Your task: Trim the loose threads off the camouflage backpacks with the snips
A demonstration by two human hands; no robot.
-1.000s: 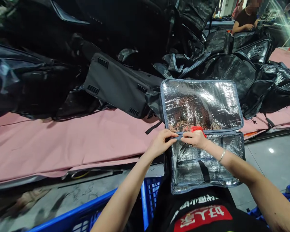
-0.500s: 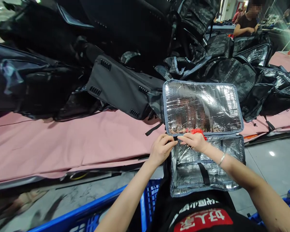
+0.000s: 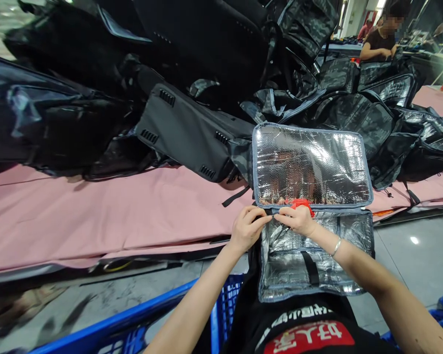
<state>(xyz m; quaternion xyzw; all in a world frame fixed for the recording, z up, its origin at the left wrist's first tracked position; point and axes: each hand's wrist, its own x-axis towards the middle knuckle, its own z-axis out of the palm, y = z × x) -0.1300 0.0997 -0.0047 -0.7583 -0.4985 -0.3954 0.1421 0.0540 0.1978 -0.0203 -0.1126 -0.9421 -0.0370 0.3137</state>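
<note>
An insulated bag with a silver foil lining (image 3: 291, 275) lies open against my body, its lid (image 3: 312, 164) tipped up and away. At the left end of the hinge, my left hand (image 3: 246, 228) pinches the bag's edge binding. My right hand (image 3: 297, 220) is closed around red-handled scissors (image 3: 301, 202), whose metal blades point down and left over the lining. Its thumb and forefinger meet close to the left fingertips at the same corner. Any thread between the fingertips is too small to make out.
Black and camouflage bags (image 3: 192, 132) are heaped along a table with a pink cover (image 3: 107, 216). Blue plastic crates (image 3: 125, 319) stand below on both sides. A black strap (image 3: 310, 268) lies inside the open bag. Another person (image 3: 382, 44) works at the far right.
The right fingertips have shifted slightly right, away from the left ones. My left hand keeps its pinch at the corner. The whole view has shifted a little.
</note>
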